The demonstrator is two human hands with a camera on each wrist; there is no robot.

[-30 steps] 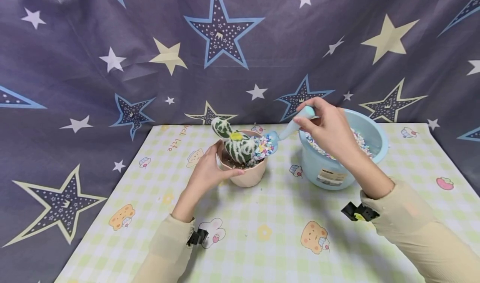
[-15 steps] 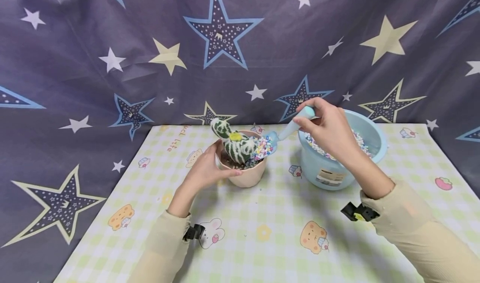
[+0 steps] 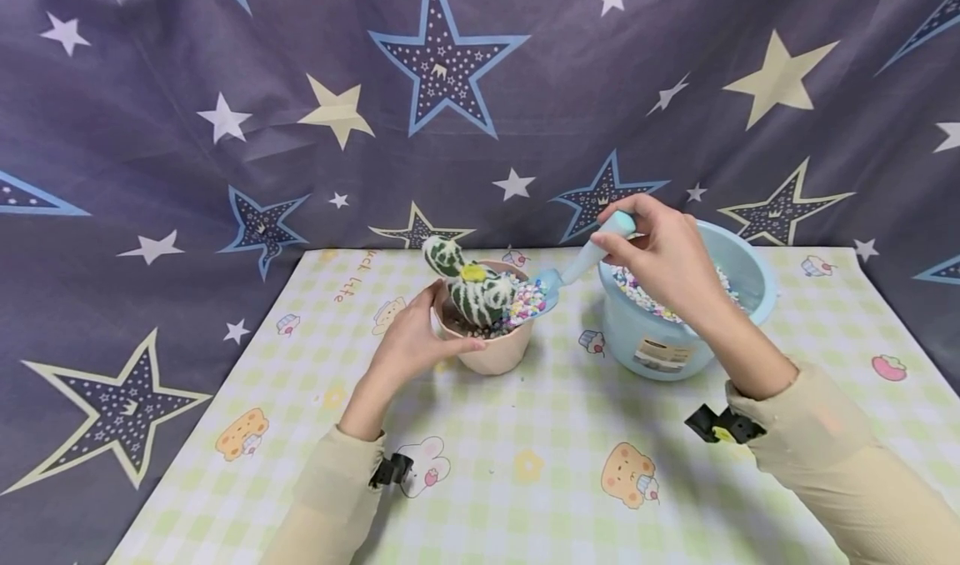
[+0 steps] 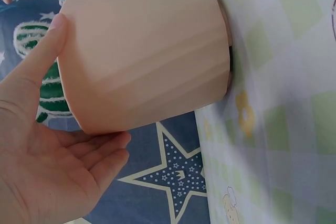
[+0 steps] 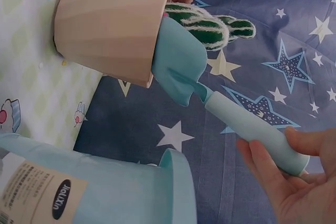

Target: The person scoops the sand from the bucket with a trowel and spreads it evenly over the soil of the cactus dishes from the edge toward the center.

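A peach flowerpot [image 3: 497, 357] stands on the table with a green, white-fuzzed cactus [image 3: 480, 298] leaning out of it, a yellow spot on its side. My left hand [image 3: 414, 340] grips the pot's left side, thumb on the near rim in the left wrist view, fingers around the wall. With thumb and fingers, my right hand [image 3: 667, 257] holds the handle end of a light blue hand trowel [image 5: 181, 59]. The trowel slants down to the pot's right rim, and multicoloured pebbles [image 3: 527, 300] lie on its blade beside the cactus. Dark grit shows inside the pot.
A light blue bucket [image 3: 660, 357] holding more coloured pebbles stands to the right, beneath my right forearm. A checked tablecloth [image 3: 555, 498] covers the table. Behind it hangs a dark star-patterned curtain [image 3: 480, 173]. A few tiny specks lie on the cloth near the pot.
My right hand has shifted slightly right, and the trowel's blade has dipped a little lower at the pot's rim. The pebble heap on it looks smaller. My left hand keeps its hold on the flowerpot.
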